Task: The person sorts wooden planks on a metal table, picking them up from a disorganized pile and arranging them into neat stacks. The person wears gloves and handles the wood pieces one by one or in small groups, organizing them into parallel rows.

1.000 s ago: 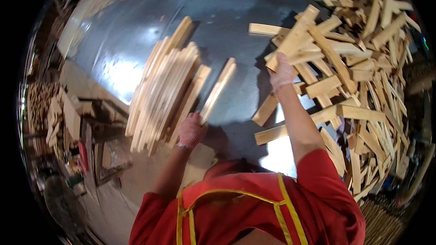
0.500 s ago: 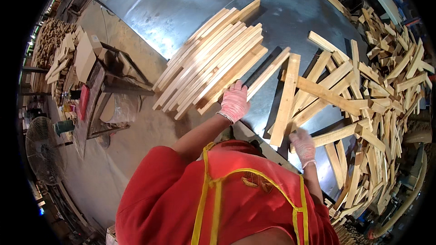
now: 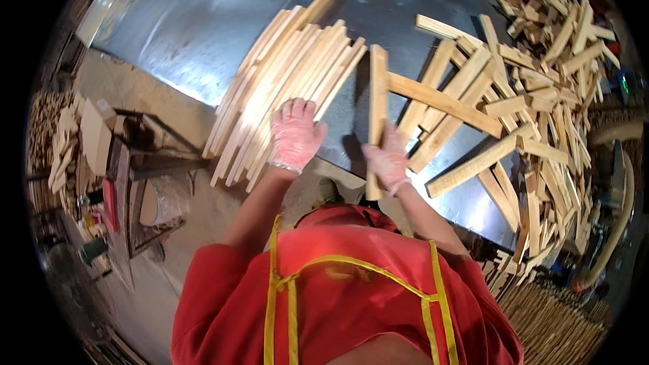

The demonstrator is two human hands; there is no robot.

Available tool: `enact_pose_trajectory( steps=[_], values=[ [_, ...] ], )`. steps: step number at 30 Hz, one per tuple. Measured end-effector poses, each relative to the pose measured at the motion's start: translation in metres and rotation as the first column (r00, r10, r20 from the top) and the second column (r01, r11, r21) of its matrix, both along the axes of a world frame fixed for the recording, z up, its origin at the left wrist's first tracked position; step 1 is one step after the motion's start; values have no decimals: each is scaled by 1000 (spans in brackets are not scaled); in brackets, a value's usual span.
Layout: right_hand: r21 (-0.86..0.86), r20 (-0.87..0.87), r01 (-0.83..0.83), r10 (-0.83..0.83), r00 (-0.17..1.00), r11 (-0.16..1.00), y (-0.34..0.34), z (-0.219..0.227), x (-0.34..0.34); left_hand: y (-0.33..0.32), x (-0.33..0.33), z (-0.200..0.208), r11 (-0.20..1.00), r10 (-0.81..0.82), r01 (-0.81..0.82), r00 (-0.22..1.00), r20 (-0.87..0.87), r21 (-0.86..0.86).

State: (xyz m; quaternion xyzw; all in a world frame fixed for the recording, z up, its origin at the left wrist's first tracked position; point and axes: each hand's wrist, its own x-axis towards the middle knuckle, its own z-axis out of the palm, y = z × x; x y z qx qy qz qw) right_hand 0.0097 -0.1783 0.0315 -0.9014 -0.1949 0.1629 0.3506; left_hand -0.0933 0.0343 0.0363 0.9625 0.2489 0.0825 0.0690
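Observation:
My left hand point(image 3: 296, 136), in a pale pink work glove, lies flat with fingers stretched on a row of wooden strips point(image 3: 270, 94). These strips lie side by side, slanting across the metal table's near edge. My right hand point(image 3: 389, 161), gloved alike, grips the near end of a single wooden strip point(image 3: 378, 88) just right of the row. The strip stands nearly parallel to the row, with a gap between them. A longer crosswise strip point(image 3: 446, 103) runs from beside it towards the heap, over several other loose strips.
A large heap of wooden pieces point(image 3: 564, 115) covers the table's right side. The dark metal table point(image 3: 203, 34) stretches away to the far left. At left stands a wooden stand point(image 3: 128, 182) with a red object point(image 3: 109, 204) on it. A ribbed hose point(image 3: 618, 230) curves at far right.
My left hand has moved left onto the row, and the strip beside it now lies against the others. My right hand has moved left and taken hold of another strip. The whole view has shifted.

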Motion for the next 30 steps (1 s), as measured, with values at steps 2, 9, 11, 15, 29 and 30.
enact_pose_trajectory(
  steps=[2,9,11,15,29,30],
  values=[
    [19,-330,-75,77,941,997,37,9,-8,-3,-1,-14,997,-22,27,997,73,-68],
    [198,-470,-370,420,777,907,27,58,68,-5,-12,-15,989,-145,149,971,-190,6],
    [-84,112,-322,330,937,943,-15,46,114,-16,-4,-15,991,-20,45,980,-197,124],
    [-623,341,-87,369,865,777,-100,45,217,-64,44,-16,981,-172,186,968,-183,62],
    [237,-563,299,-120,818,924,-101,-19,151,-124,61,-29,634,-117,38,992,-46,-773],
    [177,-513,196,-79,854,964,-82,-13,135,-122,42,-28,485,-80,-79,988,-134,-871]
  ],
)
